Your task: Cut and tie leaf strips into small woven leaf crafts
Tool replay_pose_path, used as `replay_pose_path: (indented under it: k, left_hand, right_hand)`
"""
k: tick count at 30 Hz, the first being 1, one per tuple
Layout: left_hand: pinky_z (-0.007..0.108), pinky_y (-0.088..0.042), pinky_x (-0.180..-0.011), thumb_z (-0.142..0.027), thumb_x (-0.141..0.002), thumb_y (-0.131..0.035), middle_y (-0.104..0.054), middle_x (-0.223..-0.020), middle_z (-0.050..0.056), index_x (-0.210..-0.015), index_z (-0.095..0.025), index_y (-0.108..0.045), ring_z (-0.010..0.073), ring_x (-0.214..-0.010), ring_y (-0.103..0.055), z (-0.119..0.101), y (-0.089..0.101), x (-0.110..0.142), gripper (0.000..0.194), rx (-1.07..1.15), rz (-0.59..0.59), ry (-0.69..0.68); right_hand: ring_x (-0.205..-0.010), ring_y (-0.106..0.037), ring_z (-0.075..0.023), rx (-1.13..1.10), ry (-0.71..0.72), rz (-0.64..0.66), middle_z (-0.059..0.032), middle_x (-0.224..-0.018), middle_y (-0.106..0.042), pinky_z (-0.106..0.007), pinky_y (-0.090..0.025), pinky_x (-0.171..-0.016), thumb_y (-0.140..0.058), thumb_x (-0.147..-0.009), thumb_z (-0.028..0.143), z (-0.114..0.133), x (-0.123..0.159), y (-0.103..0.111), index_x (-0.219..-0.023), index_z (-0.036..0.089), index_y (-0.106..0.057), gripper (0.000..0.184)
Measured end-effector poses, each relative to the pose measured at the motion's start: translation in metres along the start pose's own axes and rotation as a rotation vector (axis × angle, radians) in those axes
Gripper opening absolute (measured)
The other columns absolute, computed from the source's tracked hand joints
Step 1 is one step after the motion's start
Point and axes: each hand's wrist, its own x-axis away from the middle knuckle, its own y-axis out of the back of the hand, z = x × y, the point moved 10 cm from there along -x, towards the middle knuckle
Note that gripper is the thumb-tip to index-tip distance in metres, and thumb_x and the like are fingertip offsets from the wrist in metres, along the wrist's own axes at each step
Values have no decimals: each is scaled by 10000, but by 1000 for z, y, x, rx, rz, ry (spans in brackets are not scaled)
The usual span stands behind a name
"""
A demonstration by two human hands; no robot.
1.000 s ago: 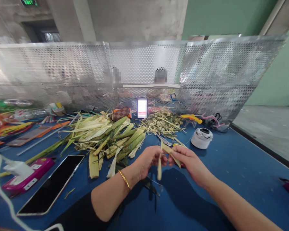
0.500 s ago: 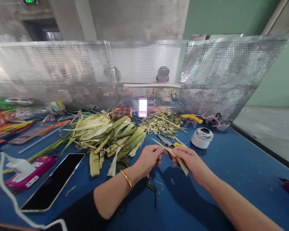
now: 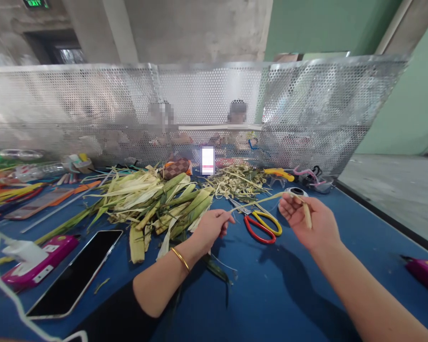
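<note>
A narrow strip of corn husk [image 3: 259, 201] stretches between my two hands above the blue table. My left hand [image 3: 212, 227], with a gold bangle on its wrist, pinches one end between thumb and fingertips. My right hand [image 3: 312, 221] is turned partly palm up, its fingers curled around the other end, which hangs over the palm. Scissors [image 3: 261, 241] with one red and one yellow handle lie on the table between and below the hands. A heap of corn husks [image 3: 178, 204] is just beyond my left hand. Behind my right fingers, a white thread spool [image 3: 296, 191] is mostly hidden.
Shredded husk bits [image 3: 238, 183] lie at the back, before a perforated metal screen [image 3: 207, 85]. A phone [image 3: 78, 270] and a purple power strip [image 3: 41, 266] are at left. Beyond the screen sit people. A yellow-handled tool [image 3: 278, 174] lies back right.
My right hand has moved right and up, away from the left, drawing the husk strip out between them. The scissors are now uncovered, the spool mostly covered. The view has shifted slightly.
</note>
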Motion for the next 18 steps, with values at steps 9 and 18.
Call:
replay_pose_path:
  k: [9, 18]
  left_hand:
    - [170, -232, -412, -254, -875, -490, -406, -566, -63, -747, -134, -558, 30, -411, -349, 21, 31, 1, 188, 376, -308, 199]
    - [205, -59, -411, -469, -657, -750, -291, -504, -109, -866, -123, -641, 14, -395, -139, 8, -29, 15, 418, 438, 144, 157]
  right_hand:
    - [-610, -669, -126, 162, 417, 24, -2, -892, -721, -242, -517, -588, -657, -715, 284, 38, 25, -18, -685, 202, -564, 127]
    - [-482, -597, -118, 568, -169, 488, 9, -619, -660, -232, -442, -489, -680, -729, 529, -76, 53, -60, -719, 190, -530, 370]
